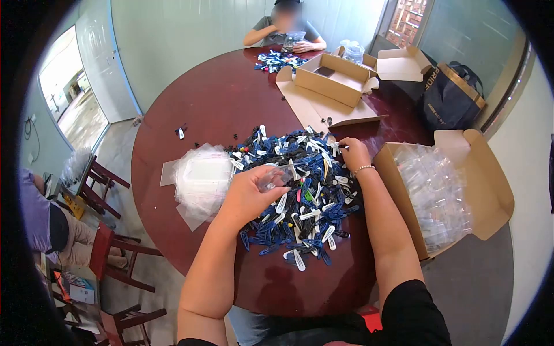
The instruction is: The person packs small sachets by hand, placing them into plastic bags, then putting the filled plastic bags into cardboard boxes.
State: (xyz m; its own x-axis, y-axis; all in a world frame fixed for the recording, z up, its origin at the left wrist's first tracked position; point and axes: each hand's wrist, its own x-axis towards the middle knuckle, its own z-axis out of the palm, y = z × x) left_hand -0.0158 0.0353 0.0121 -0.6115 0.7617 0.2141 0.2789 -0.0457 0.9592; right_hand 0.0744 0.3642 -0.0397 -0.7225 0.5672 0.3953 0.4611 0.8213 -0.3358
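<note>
A large heap of snap hair clips (300,190), mostly blue, black and white, spreads over the round table. Above its left part, my left hand (254,193) is closed around a small clear plastic bag (277,179), its mouth towards the right. At the heap's upper right edge my right hand (355,155) pinches with thumb and forefinger at a white hair clip (335,149); the fingertips partly hide it. A stack of flat clear bags (202,176) lies just left of the heap, beside my left forearm.
An open carton (404,228) of filled clear bags stands right of my right arm. Further back are another cardboard box (334,81) and a dark bag (453,98). Across the dark red table (190,98), a person (285,34) sits behind a smaller clip pile (277,60). Stools (124,254) stand left.
</note>
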